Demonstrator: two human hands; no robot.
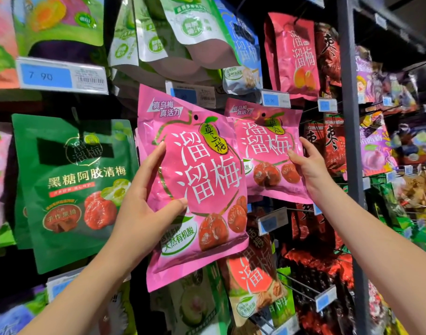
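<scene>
Left hand (144, 209) — front pink bag (207, 170) is pinched, thumb on face, fingers behind; rear pink bag (262, 146) is pinched at its edge by right hand (308, 163).

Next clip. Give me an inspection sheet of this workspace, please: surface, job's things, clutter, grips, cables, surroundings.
Surface: nothing seen; a rack of hanging goods instead.
Job's things: two pink bags, front bag overlapping rear bag.
Clutter: green bag, red bags, price tags around them.
Grips: left grip holds front bag, thumb on its face; right grip holds rear bag's right edge.
Cables: nothing seen.
Surroundings: dim shop.
</scene>
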